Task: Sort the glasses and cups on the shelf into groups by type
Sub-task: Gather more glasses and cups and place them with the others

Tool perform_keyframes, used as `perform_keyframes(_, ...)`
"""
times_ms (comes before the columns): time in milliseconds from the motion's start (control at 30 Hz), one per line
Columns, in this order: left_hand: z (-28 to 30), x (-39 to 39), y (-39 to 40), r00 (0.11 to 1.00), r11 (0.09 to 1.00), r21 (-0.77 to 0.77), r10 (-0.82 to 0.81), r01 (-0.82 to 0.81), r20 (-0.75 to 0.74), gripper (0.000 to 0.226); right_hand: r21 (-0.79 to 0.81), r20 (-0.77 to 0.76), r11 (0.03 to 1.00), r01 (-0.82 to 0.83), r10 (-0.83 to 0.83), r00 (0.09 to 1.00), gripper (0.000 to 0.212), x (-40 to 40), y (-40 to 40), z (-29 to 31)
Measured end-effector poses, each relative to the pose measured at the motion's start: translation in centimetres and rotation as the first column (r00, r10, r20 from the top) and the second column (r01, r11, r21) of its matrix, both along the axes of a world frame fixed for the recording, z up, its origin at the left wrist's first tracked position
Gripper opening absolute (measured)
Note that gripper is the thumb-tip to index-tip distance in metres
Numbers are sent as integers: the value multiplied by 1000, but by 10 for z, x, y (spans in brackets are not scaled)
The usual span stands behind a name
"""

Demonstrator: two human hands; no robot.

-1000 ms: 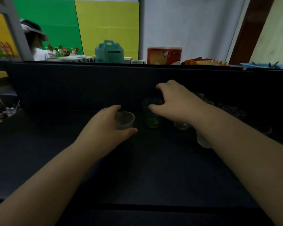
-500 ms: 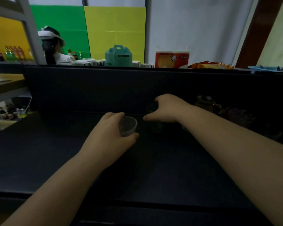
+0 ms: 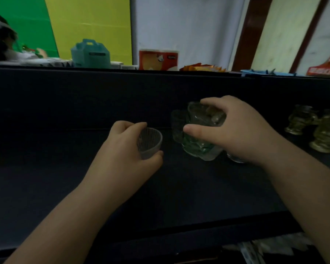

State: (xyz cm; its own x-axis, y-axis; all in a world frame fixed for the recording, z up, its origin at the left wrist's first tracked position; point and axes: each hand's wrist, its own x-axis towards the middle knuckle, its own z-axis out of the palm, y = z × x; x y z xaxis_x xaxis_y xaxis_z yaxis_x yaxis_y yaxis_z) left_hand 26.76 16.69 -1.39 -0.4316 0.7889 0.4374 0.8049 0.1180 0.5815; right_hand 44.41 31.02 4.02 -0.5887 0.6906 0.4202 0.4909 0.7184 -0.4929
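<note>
Dark shelf (image 3: 46, 168); left hand (image 3: 122, 149) grips ribbed clear cup (image 3: 150, 142)

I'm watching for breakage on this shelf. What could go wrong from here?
The right hand grips a green glass crowded by a dark glass; moving it could knock that neighbour. The left hand pinches a ribbed clear cup by its rim, so it might slip.

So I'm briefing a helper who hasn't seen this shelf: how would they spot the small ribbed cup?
On the dark shelf, look left of the cluster of green-tinted glass tumblers. The small ribbed clear cup sits in the left hand, fingers curled round it. Unlike its taller green neighbours, it is short, colourless and finely fluted.
</note>
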Motion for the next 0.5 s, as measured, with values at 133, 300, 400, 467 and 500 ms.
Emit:
perform_keyframes(133,3,33,20,997,998,36,-58,60,-59,79,-30,-44,999,22,-24,999,90,52,6,-5)
perform_keyframes(300,7,85,52,981,985,60,-157,164,-112,77,-48,-129,996,79,-84,988,89,124,24,-11)
perform_keyframes(400,7,126,77,969,974,69,-203,214,-144,79,-49,-143,991,123,-129,981,89,170,44,-16)
perform_keyframes(467,7,156,95,961,968,69,-229,242,-155,79,-46,-147,988,147,-153,977,88,204,58,-19)
perform_keyframes(500,7,171,105,958,965,67,-239,252,-157,78,-47,-158,986,163,-168,973,87,222,66,-20)
